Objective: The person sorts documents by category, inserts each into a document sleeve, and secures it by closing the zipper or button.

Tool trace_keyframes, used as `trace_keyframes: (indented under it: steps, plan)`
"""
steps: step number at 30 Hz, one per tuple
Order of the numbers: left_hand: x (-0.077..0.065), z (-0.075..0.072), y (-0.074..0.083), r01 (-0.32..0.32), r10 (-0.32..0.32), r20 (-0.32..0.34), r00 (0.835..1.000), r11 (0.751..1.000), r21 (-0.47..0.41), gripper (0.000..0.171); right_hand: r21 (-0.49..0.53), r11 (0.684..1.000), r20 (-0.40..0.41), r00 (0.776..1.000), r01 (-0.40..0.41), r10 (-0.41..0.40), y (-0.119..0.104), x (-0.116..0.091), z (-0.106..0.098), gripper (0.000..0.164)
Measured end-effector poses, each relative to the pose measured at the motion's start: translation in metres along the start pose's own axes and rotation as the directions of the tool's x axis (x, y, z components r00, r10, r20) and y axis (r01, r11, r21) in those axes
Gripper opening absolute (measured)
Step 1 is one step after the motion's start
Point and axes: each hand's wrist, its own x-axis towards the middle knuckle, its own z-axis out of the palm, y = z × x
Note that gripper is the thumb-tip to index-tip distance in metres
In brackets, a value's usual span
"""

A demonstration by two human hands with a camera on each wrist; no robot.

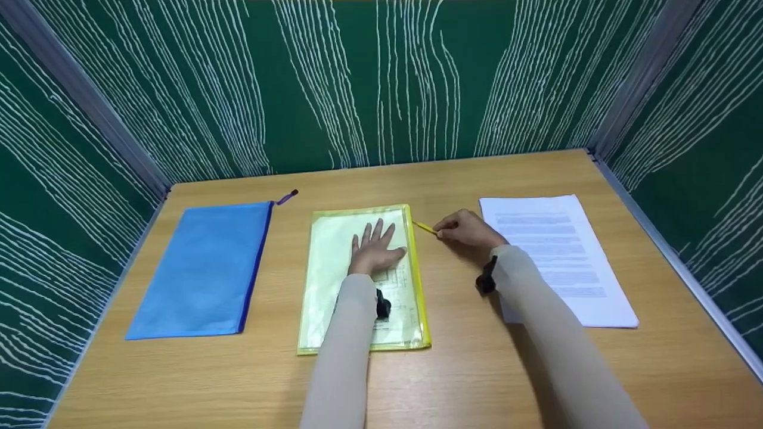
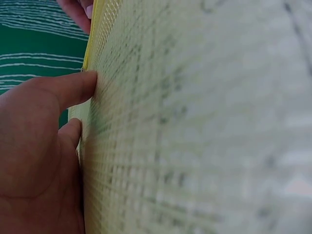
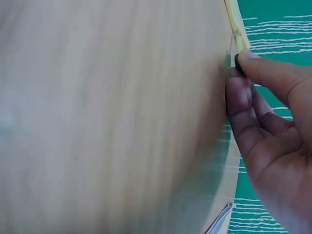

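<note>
A yellow zip pouch point(image 1: 334, 298) of clear mesh lies in the middle of the table with printed paper inside. My left hand point(image 1: 377, 250) rests on it with fingers spread; in the left wrist view its thumb point(image 2: 80, 87) touches the mesh surface point(image 2: 161, 122). Just off the pouch's upper right corner, my right hand point(image 1: 468, 229) pinches a yellow zipper pull point(image 1: 426, 227) between thumb and fingers. The pull's dark end point(image 3: 239, 64) shows between the fingertips in the right wrist view.
On the left lies a blue zip pouch point(image 1: 202, 271) with a purple pull point(image 1: 287, 197) at its top corner. A stack of printed paper point(image 1: 542, 238) lies on the right, partly under the right forearm. Green panels point(image 1: 357, 77) with white lines surround the wooden table point(image 1: 441, 387).
</note>
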Motion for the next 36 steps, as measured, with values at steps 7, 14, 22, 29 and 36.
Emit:
trace_keyframes:
  steps: [7, 14, 22, 29, 36]
  plan:
    - [-0.002, -0.001, 0.002, 0.006, -0.006, -0.015, 1.000, 1.000, -0.003, 0.072, -0.003, 1.000, 0.018, 1.000, -0.005, 0.005, -0.001, -0.005, -0.001, 0.021]
    - [-0.004, -0.002, 0.002, 0.001, -0.001, -0.025, 1.000, 1.000, 0.000, 0.072, -0.015, 1.000, 0.037, 0.999, 0.012, -0.011, 0.000, -0.006, -0.001, 0.020]
    - [-0.002, -0.002, 0.002, -0.007, 0.007, -0.033, 0.999, 1.000, -0.019, 0.072, -0.042, 0.997, 0.037, 0.997, 0.067, -0.066, 0.000, -0.010, -0.001, 0.020]
    - [0.000, -0.001, 0.003, -0.005, 0.005, -0.035, 0.999, 1.000, -0.013, 0.072, -0.035, 0.999, 0.067, 0.998, 0.016, -0.014, 0.001, -0.013, -0.003, 0.021]
    - [0.000, 0.000, 0.001, 0.007, -0.007, -0.049, 0.999, 1.000, -0.004, 0.072, -0.066, 0.997, 0.107, 0.994, 0.034, -0.026, 0.000, -0.015, -0.003, 0.021]
